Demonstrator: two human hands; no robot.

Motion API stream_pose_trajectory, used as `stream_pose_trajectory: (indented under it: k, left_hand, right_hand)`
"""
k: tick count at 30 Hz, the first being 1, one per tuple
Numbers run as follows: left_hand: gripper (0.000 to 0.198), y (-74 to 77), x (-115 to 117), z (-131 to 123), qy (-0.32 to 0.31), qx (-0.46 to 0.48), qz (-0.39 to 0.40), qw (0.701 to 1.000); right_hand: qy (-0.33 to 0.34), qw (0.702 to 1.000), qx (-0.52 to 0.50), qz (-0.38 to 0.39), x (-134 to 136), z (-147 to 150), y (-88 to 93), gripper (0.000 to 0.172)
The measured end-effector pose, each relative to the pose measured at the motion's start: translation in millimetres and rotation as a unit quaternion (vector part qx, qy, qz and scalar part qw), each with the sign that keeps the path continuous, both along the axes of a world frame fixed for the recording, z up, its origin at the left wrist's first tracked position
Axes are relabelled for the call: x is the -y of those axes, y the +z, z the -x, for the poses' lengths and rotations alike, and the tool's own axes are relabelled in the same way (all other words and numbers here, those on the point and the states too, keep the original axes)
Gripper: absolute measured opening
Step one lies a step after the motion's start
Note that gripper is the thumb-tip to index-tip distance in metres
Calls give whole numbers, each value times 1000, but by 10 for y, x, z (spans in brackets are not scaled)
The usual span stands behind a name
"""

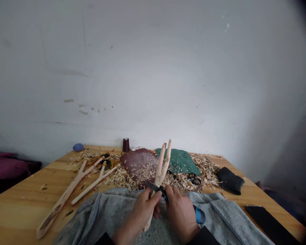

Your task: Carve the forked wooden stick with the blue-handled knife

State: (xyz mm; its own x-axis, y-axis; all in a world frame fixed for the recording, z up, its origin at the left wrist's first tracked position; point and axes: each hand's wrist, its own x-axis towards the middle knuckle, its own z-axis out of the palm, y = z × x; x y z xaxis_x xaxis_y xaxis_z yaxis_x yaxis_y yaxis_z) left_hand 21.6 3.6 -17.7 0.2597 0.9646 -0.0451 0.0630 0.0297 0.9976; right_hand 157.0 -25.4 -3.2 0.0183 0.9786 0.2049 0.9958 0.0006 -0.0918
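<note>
Left hand (142,208) clamped on a pale, peeled, Y-shaped wooden stick (158,179); right hand (180,208) wrapped round a knife (164,194) with a black-and-blue handle

Seen from the head camera, the two hands work close together above a speckled grey cloth (114,212) at the near edge of a light-brown wooden counter (17,206). The stick leans slightly right, its two prongs pointing up and away from the person, its lower end showing beneath the left hand. The knife's blade crosses the stick just below the fork; the left thumb lies by the blade's base, and the handle's blue end sticks out beyond the right hand.

To the left on the counter lie a long pale forked stick (66,194) and a shorter pale forked stick (95,184). Behind the hands, curled wood shavings (209,166) surround and partly cover a flat maroon sheet (140,160) and a flat green sheet (182,160). Near the wall (153,68) stands a dark maroon thread spool (125,145). On the right are a black curved object (228,180) and, nearer, a flat black rectangular slab (270,223).
</note>
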Motion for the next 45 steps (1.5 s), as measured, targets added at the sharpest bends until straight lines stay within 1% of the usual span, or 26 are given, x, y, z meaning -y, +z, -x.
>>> stream_pose_trajectory:
  k: [3,7,9,13,16,20,25,32,36,39,42,45]
  left_hand:
    - [54,13,14,-16,-10,41,37,998]
    - [61,23,35,-28,-23,59,70,996]
    - [62,31,44,-19,-27,40,63,997]
    - [58,62,65,16,-25,-30,33,999]
    - [57,76,76,38,-23,-74,23,997]
    - [58,73,72,56,-26,-104,11,994]
    - [63,67,60,56,-41,-109,13,993]
    - [71,107,89,18,-41,-61,84,994]
    - [71,62,73,-6,-50,-34,119,991]
    - [71,-7,42,-12,-57,-18,111,992]
    - [69,-66,13,-1,-67,0,87,994]
    - [63,-94,-4,12,-57,-11,79,995]
  right_hand:
    - [7,1000,0,15,10,20,48,32]
    - [10,999,-11,43,39,43,121,34]
    - [10,999,-16,44,46,46,130,35]
    - [8,999,-11,36,42,40,110,38]
    - [7,999,-6,33,36,34,100,37]
    - [7,1000,1,22,31,22,83,36]
    - [8,1000,10,4,26,12,52,33]
    - [3,999,38,-13,45,26,52,30]
    - [-1,1000,31,-1,42,15,62,34]
    - [-2,1000,3,21,27,2,73,35]
    - [8,999,-29,42,15,2,71,30]
    - [32,996,-64,47,3,8,45,22]
